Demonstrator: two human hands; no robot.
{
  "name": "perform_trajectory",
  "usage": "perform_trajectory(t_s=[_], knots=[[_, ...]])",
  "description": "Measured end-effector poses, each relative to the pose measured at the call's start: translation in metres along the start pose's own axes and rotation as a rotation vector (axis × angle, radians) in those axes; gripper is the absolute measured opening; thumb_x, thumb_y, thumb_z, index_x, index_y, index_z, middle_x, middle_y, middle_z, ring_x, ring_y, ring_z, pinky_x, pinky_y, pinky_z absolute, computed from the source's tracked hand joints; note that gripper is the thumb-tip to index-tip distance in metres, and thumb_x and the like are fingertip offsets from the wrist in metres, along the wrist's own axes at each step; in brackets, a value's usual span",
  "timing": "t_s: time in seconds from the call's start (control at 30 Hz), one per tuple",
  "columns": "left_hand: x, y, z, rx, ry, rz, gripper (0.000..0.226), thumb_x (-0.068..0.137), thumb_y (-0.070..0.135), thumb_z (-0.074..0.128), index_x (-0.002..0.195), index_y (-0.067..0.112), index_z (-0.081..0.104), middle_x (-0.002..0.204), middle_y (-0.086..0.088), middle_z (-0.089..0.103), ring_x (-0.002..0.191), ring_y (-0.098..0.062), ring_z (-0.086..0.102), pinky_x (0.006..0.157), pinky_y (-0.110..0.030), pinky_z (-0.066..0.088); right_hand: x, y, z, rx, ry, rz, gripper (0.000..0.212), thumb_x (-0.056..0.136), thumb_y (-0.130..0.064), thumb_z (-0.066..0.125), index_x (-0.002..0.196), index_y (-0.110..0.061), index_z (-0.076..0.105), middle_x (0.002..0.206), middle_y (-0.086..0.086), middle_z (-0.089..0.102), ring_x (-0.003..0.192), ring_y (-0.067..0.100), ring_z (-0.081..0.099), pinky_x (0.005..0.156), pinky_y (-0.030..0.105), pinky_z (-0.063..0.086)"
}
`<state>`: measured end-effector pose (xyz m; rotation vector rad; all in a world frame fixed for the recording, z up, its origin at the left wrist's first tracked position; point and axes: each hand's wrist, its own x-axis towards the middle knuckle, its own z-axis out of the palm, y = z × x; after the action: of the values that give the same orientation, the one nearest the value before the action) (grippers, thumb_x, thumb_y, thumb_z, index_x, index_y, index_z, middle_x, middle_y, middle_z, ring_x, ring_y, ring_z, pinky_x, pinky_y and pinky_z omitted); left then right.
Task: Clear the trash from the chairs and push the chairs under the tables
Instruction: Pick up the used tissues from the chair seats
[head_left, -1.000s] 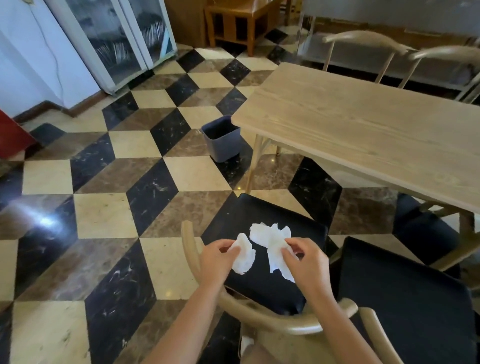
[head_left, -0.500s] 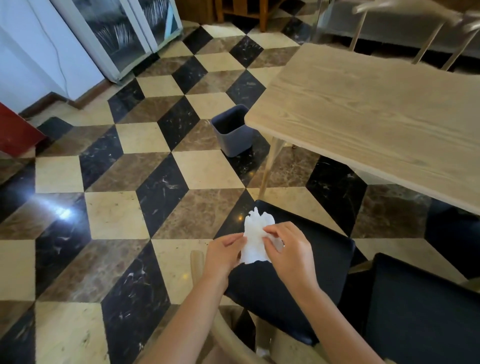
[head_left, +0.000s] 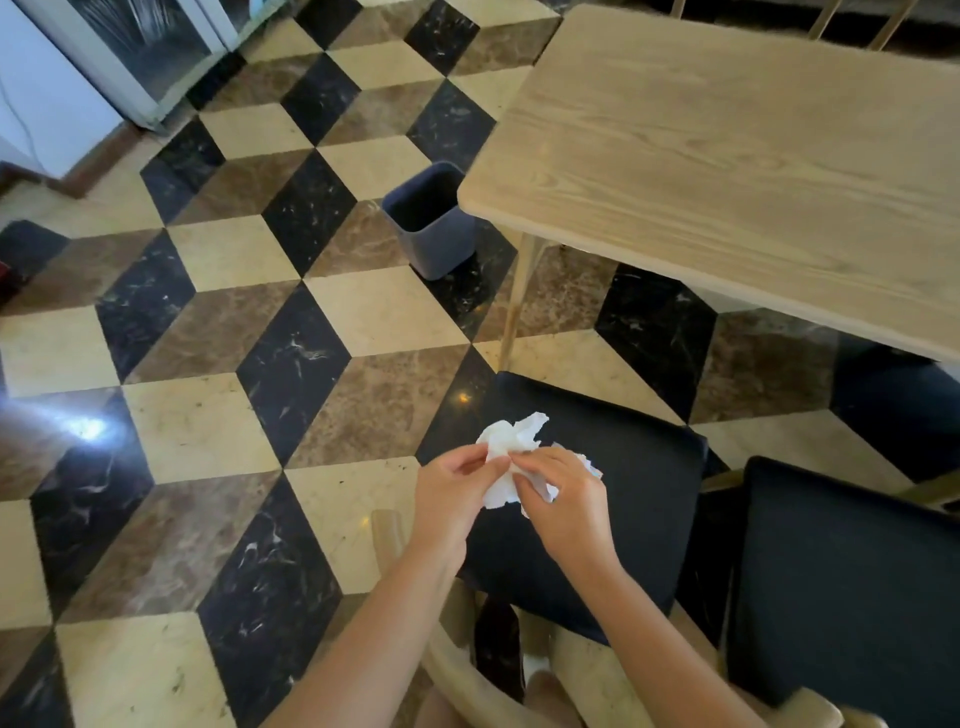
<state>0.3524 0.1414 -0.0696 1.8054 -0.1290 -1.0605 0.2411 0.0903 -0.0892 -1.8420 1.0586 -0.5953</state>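
1. Both hands are working one wad of white tissue paper (head_left: 506, 467) above the near chair's black seat (head_left: 613, 499); the left hand (head_left: 452, 499) pinches its left edge between thumb and fingertips, and the right hand (head_left: 563, 506) has thumb and fingers curled over the rest, clamped on it

2. The step in hand looks to be the trash-clearing part: the paper is off the seat and being gathered into a single ball, with nothing binned yet by the look of it

3. The dark grey waste bin (head_left: 434, 223) stands open on the floor, farther off and a little left, just beside the near-left corner of the table (head_left: 727, 156); the next move calls for carrying the wad over there and letting go above the opening, and one hand should be enough

4. After that the chair wants pushing in: its seat sits clear of the table edge, and a second black-seated chair (head_left: 841, 587) stands close on its right, also pulled out

5. The tissue is thin, crumpled and ragged at the edges, likely to shed scraps; the seats are smooth, matte, squarish pads on pale curved wooden frames; the tabletop is light wood with strong grain and rounded corners; the floor (head_left: 218, 332) is glossy marble in cream, brown and black diamonds
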Motion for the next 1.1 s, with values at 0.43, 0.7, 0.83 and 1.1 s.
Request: perform_trajectory(t_s=[0.43,0.7,0.83,1.1], knots=[[0.081,-0.084,0.016,-0.063,0.271,-0.245,0.013,0.079,0.015,0.064,0.069,0.009,0.059,0.072,-0.009,0.050,0.069,-0.023,0.043,0.057,-0.026,0.032,0.031,0.192,0.022,-0.264,-0.015,0.417,0.028,0.084,-0.015,0.067,0.112,-0.013,0.064,0.111,0.004,0.065,0.100,0.022,0.060,0.087,0.037,0.053],[0.109,-0.119,0.025,-0.092,0.325,-0.343,0.036,0.077,0.010,0.065,0.048,0.024,0.048,0.071,-0.008,0.044,0.073,-0.022,0.040,0.071,-0.032,0.035,0.067,0.286,0.088,-0.728,-0.385,0.301,0.039,0.092,-0.020,0.056,0.130,-0.017,0.050,0.135,0.000,0.050,0.124,0.021,0.041,0.084,0.036,0.052],[0.110,-0.129,0.023,-0.069,0.341,-0.348,0.049,0.078,0.011,0.066,0.034,0.031,0.058,0.065,0.003,0.051,0.073,-0.017,0.049,0.075,-0.032,0.043,0.065,0.304,0.104,-0.840,-0.446,0.289,0.038,0.090,-0.014,0.056,0.127,-0.016,0.049,0.128,-0.001,0.051,0.115,0.021,0.044,0.074,0.034,0.053],[0.093,-0.123,0.024,-0.113,0.367,-0.317,0.032,0.078,0.011,0.067,0.049,0.025,0.064,0.075,0.002,0.061,0.077,-0.016,0.057,0.079,-0.030,0.046,0.067,0.276,0.087,-0.797,-0.322,0.283,0.018,0.081,0.009,0.050,0.077,-0.007,0.057,0.093,0.009,0.060,0.083,0.022,0.051,0.058,0.031,0.043]])
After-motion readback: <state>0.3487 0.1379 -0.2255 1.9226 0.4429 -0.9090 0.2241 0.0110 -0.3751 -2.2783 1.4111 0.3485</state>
